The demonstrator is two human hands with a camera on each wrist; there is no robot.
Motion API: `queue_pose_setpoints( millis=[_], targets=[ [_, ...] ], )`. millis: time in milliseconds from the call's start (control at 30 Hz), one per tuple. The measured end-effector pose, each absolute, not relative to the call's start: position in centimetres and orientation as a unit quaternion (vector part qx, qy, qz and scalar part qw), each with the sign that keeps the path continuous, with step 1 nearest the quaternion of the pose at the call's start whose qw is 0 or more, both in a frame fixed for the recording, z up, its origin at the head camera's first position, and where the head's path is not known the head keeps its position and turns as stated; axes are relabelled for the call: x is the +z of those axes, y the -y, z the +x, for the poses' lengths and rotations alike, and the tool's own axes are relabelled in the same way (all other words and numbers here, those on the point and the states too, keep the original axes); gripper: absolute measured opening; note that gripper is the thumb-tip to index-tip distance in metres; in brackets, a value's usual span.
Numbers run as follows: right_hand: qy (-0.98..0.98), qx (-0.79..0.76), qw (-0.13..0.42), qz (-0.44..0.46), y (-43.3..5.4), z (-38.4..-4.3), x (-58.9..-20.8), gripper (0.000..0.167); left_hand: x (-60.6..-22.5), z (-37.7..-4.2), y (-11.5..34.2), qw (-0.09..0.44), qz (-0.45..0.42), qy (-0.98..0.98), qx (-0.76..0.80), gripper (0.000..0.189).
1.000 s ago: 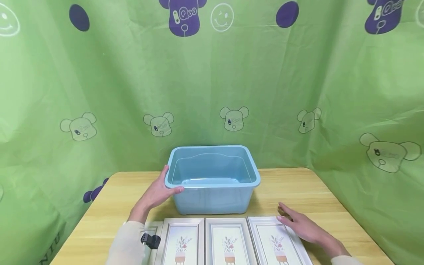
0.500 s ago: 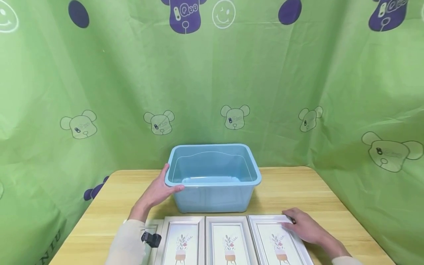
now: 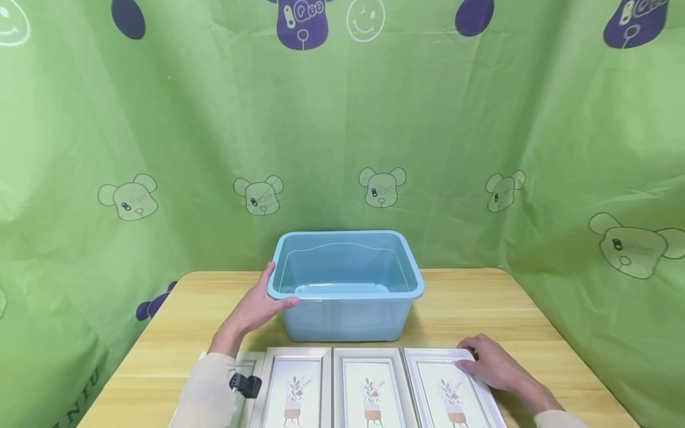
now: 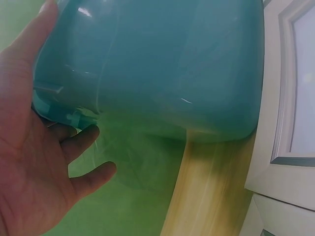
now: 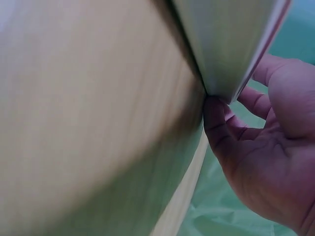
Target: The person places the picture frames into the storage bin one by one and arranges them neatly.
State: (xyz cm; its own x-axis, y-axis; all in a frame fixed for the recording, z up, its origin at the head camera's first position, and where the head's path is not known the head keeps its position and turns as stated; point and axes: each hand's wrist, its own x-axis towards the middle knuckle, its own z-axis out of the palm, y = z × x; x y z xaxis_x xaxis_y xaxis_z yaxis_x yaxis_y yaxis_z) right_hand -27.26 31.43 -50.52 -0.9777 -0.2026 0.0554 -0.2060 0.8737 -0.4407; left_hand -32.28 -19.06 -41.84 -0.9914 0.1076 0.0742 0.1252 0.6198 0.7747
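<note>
A light-blue plastic tub (image 3: 348, 321) stands at the back of the wooden table. My left hand (image 3: 257, 306) holds its front left corner, with the thumb across the front below the rim and the other fingers along the left side. In the left wrist view the lower fingers of this left hand (image 4: 44, 162) stick out loosely beside the tub wall (image 4: 162, 64). My right hand (image 3: 495, 362) grips the far right corner of the rightmost white picture frame (image 3: 417, 362). The right wrist view shows the frame's edge (image 5: 226, 49) between the fingers of the right hand (image 5: 275, 137).
Several white picture frames lie in a row along the front; two of them, a middle frame (image 3: 337, 386) and its left neighbour (image 3: 273, 386), show potted-plant prints. The leftmost frame (image 3: 248, 365) is partly behind my sleeve (image 3: 209, 392). A green curtain (image 3: 332, 131) surrounds the table (image 3: 465, 297).
My right hand has gone from hovering beside the rightmost frame to gripping its far right corner. The left hand has stayed on the tub.
</note>
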Motion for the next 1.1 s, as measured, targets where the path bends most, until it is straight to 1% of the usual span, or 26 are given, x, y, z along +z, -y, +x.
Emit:
queue_pose_setpoints(
  millis=[67,267,467,567,667,733,933,1000,1100],
  targets=[
    [0.969,0.223,0.005,0.110,-31.4,-27.2,-50.5,0.031,-41.8,-32.3,19.1,0.010,-0.065,0.899,-0.433,0.121],
    [0.971,0.200,0.003,0.129,-31.5,-26.9,-50.1,0.032,-41.7,-32.3,19.0,0.008,-0.068,0.897,-0.437,0.123],
    [0.966,0.205,0.005,0.156,-31.4,-26.9,-49.1,0.020,-41.6,-32.4,19.0,0.009,-0.066,0.897,-0.436,0.121],
    [0.966,0.205,0.008,0.157,-31.4,-27.0,-48.9,0.018,-41.7,-32.4,19.1,0.008,-0.065,0.897,-0.437,0.121],
    [0.962,0.216,0.012,0.166,-31.7,-27.0,-48.8,0.019,-41.8,-32.4,19.1,0.009,-0.062,0.898,-0.436,0.120],
    [0.954,0.245,0.003,0.170,-32.1,-26.9,-48.7,0.021,-41.8,-32.4,19.0,0.009,-0.064,0.897,-0.437,0.120],
    [0.929,0.326,-0.033,0.171,-33.2,-27.0,-48.0,0.039,-41.9,-32.4,19.0,0.011,-0.063,0.894,-0.443,0.121],
    [0.923,0.342,-0.044,0.169,-33.4,-27.0,-47.7,0.040,-41.9,-32.3,19.0,0.011,-0.059,0.894,-0.445,0.121],
    [0.918,0.359,-0.051,0.162,-33.6,-27.1,-47.2,0.036,-42.0,-32.2,19.1,0.009,-0.057,0.890,-0.452,0.122]
  ],
)
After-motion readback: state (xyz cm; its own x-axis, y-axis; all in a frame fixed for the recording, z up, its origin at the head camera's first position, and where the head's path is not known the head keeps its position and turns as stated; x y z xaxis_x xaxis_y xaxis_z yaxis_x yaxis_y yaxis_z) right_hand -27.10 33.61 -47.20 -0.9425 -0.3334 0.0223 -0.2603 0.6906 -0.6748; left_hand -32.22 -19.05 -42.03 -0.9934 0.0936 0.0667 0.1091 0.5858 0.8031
